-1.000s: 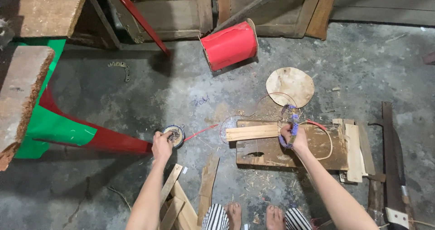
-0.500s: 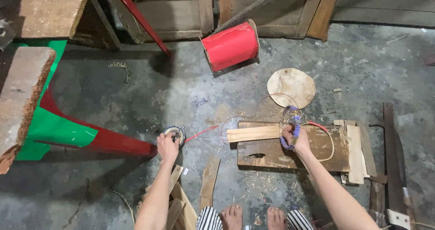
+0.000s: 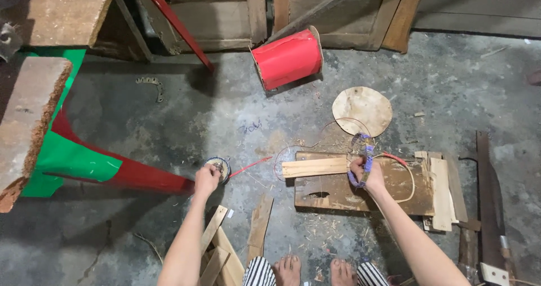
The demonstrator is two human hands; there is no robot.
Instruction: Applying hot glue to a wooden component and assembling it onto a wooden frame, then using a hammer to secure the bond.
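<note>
Left hand [image 3: 206, 179]: closed over the near edge of a small round reel [image 3: 218, 167] standing on the concrete floor [image 3: 169, 117]; fingers curled, grip on the reel. A thin red strip [image 3: 249, 166] runs from the reel away to the right of this hand, toward the pale wooden slat [image 3: 313, 167].

Right hand [image 3: 365, 172]: fist closed around a purple-wound looped piece [image 3: 364, 151], which rises just beyond the knuckles. The hand rests at the right end of the pale wooden slat, and the slat extends to its left. Both lie on a dark wooden board [image 3: 360, 193] directly under the hand. A thin curved cane [image 3: 410, 179] loops on the board just right of the hand.

Beyond the right hand: a round flat wooden disc [image 3: 362, 110] on the floor, and farther off a large red spool [image 3: 287, 58] lying on its side.

Near side of the left hand: loose wooden strips [image 3: 222, 249]. Bare feet [image 3: 310, 270] sit between the two forearms.

Left of the left hand: red and green sheeting [image 3: 73, 162] on the floor
</note>
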